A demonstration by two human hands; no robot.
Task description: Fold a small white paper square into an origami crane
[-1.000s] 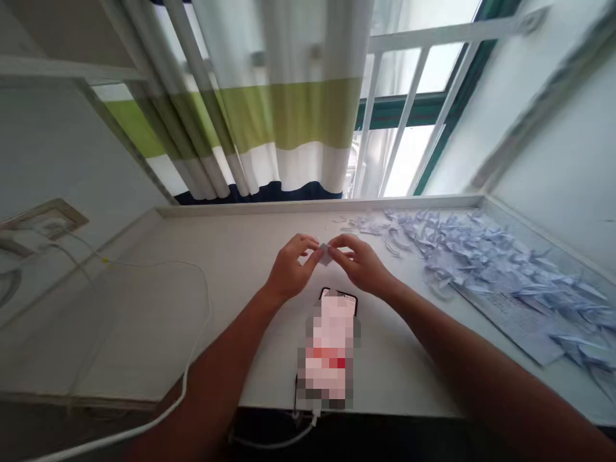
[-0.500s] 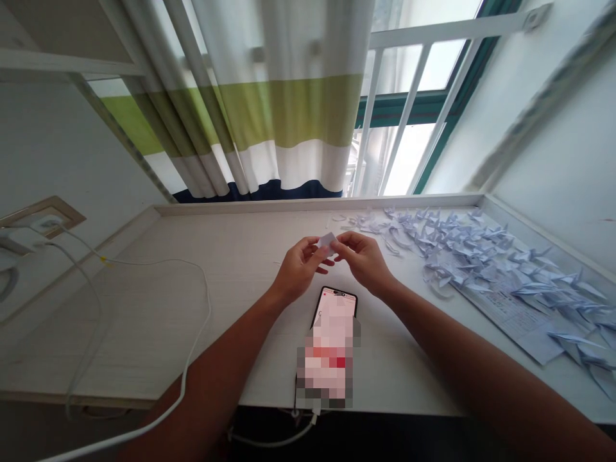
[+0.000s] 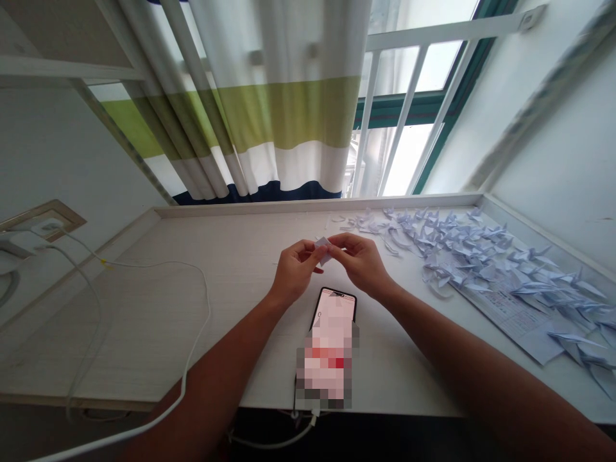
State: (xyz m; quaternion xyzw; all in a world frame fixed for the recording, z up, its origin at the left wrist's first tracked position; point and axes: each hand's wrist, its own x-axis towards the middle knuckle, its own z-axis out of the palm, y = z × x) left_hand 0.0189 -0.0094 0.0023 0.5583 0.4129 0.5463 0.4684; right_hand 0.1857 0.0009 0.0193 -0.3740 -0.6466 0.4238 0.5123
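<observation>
A small folded piece of white paper [image 3: 323, 249] is held up over the desk between both hands. My left hand [image 3: 297, 269] pinches its left side, thumb toward me. On the opposite side my right hand [image 3: 359, 260] grips it with thumb and fingers, and the two thumbs nearly meet on the paper. Fingers cover much of the paper, so its exact folds cannot be made out. Just below the hands lies a phone [image 3: 332, 321] with a lit screen, partly blurred out.
Many folded white paper cranes [image 3: 447, 247] are heaped on the right of the desk [image 3: 144, 308], some over a printed sheet [image 3: 510, 314]. A white cable [image 3: 208, 289] runs from the wall socket [image 3: 52, 218] across the left arm. Behind stand a curtain [image 3: 293, 109] and white railing [image 3: 404, 119].
The paper has turned to a diamond-like angle and looks smaller. Both hands have drawn slightly closer together, the right one shifting a little left.
</observation>
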